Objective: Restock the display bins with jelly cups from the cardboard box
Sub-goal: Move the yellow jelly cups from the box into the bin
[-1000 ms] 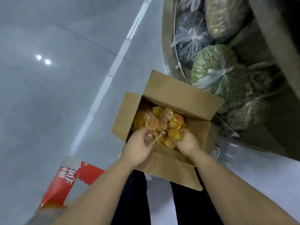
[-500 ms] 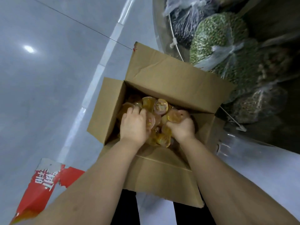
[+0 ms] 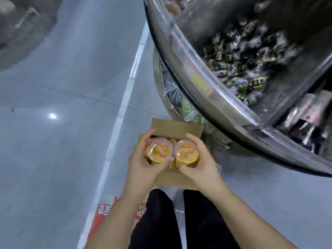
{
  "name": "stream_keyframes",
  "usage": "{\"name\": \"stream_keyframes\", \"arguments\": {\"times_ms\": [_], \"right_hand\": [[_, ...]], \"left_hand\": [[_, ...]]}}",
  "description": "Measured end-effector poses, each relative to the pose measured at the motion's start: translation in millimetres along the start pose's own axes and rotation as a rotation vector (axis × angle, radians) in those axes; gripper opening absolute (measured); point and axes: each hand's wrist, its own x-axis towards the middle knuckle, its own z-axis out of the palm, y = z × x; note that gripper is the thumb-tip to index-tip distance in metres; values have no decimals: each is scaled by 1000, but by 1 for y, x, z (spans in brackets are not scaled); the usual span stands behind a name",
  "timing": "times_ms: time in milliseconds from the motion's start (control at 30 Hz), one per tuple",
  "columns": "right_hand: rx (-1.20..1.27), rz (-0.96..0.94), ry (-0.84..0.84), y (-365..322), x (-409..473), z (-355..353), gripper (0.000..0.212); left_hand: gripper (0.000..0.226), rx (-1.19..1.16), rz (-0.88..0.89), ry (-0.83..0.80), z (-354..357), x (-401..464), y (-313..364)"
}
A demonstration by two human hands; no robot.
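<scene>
The left hand point(image 3: 143, 164) has its grip clamped on a handful of jelly cups point(image 3: 159, 152), fingers curled over the far side and the thumb wrapped under the near side, with one clear-lidded orange cup facing up on top. The right hand point(image 3: 201, 163) is clamped the same way on its own jelly cup bundle point(image 3: 186, 153), fingers arched over the far rim and the thumb tucked beneath. The two bundles are held side by side and touch in the middle, raised above the open cardboard box point(image 3: 177, 128), which sits on the grey floor point(image 3: 62, 87) directly below the hands; a few more orange cups show in the box through the gap between the hands, though how many remain cannot be told. The far flap of the box stands up behind the fingertips, and the near wall shows below the wrists. To the right and higher up curves the clear front wall of a display bin point(image 3: 206, 83), blurred, holding a heap of dark wrapped sweets point(image 3: 248, 56); a neighbouring compartment further right holds pale and dark packets that are too smeared to name. Under the bin's rim, just beyond the box, lie bagged green goods point(image 3: 190, 112). A red printed wrapper point(image 3: 104, 211) lies on the floor beside the person's dark trouser legs point(image 3: 161, 221).
</scene>
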Motion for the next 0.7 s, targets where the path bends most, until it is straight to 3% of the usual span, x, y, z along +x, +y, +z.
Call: {"name": "stream_keyframes", "arguments": {"times_ms": [67,233,333,500,700], "right_hand": [[-3,-78,28,-50,-28,-8,71],[-10,-320,167,-152,-85,-44,59],[2,-445,196,-194,-111,-73,55],[66,-548,272,-227,-132,-126,53],[114,-572,348,-241,-118,-203,57]], "left_hand": [[78,-5,83,-9,-11,-9,58],[48,-107,278,-42,-12,-33,181],[45,-185,347,-164,-2,-45,228],[56,-148,454,-277,28,-48,280],[45,-141,539,-335,89,-34,326]]}}
